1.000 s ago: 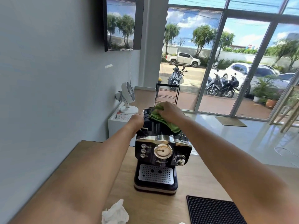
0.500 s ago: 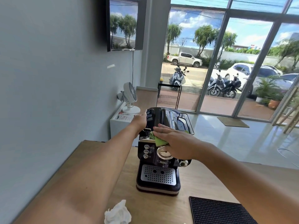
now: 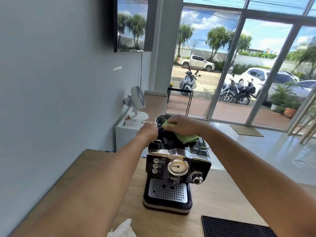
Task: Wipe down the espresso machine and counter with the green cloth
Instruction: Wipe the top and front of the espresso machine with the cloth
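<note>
Wooden counter [image 3: 215,200]: left hand [image 3: 149,132] grips black-and-chrome espresso machine [image 3: 177,170] at 9 o'clock, right hand [image 3: 183,124] clutches crumpled green cloth [image 3: 187,138] atop; overpushing risks tipping.

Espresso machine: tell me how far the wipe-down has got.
Done: nothing can be confirmed; the front of the espresso machine looks clean, but no wiped area shows as such. In hand: the right hand holds the green cloth against the machine's top, near its back, while the left hand holds its upper left side. Left: the counter, where a crumpled white tissue lies near the front edge.
</note>
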Demonstrator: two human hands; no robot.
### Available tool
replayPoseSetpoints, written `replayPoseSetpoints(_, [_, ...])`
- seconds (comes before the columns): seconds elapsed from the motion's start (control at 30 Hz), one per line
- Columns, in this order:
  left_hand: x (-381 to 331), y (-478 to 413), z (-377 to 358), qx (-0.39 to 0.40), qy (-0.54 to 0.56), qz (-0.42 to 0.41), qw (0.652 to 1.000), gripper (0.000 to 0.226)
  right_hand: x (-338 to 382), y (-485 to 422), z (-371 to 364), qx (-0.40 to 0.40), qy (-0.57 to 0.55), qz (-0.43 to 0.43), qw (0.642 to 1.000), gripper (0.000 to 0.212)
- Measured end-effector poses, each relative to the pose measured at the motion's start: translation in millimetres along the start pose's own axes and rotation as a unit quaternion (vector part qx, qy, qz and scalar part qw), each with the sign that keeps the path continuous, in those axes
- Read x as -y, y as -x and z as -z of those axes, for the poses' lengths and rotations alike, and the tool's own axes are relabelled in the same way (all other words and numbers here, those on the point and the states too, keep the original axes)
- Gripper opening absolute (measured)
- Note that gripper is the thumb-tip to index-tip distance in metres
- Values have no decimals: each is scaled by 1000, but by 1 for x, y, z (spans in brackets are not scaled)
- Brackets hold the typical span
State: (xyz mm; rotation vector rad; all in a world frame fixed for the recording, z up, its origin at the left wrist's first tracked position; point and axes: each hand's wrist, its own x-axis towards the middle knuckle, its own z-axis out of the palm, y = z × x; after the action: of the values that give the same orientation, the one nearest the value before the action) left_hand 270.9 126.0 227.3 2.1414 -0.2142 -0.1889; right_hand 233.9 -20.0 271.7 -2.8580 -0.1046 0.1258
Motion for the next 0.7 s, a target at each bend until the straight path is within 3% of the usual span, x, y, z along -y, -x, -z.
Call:
replayPoseSetpoints(0.07, [2, -2, -1, -6, -9, -4, 1000, 37, -8, -6, -16, 35, 95, 26, 995, 52])
replayPoseSetpoints(0.2, [2, -6, -3, -3, -35, -16, 999, 39, -27, -18, -21, -46, 73, 16, 996, 48])
replayPoseSetpoints(0.33, [2, -3, -3, -2, -37, -10, 999, 40, -24, -44, -22, -65, 97, -14, 993, 40])
replayPoseSetpoints(0.43, [4, -4, -3, 1, -25, -5, 1000, 40, -23, -62, -15, -161, 86, -60, 981, 16])
replayPoseSetpoints(0.53, [3, -6, -3, 4, -32, -5, 999, 37, -15, -72, 0, -238, 5, -82, 968, 21])
replayPoseSetpoints(0.6, [3, -6, -4, -5, -40, -6, 999, 37, -13, -87, 1, -219, -43, -60, 973, 22])
replayPoseSetpoints(0.7, [4, -6, -4, -12, -55, -18, 998, 37, -14, -100, -7, -94, -40, -35, 994, 37])
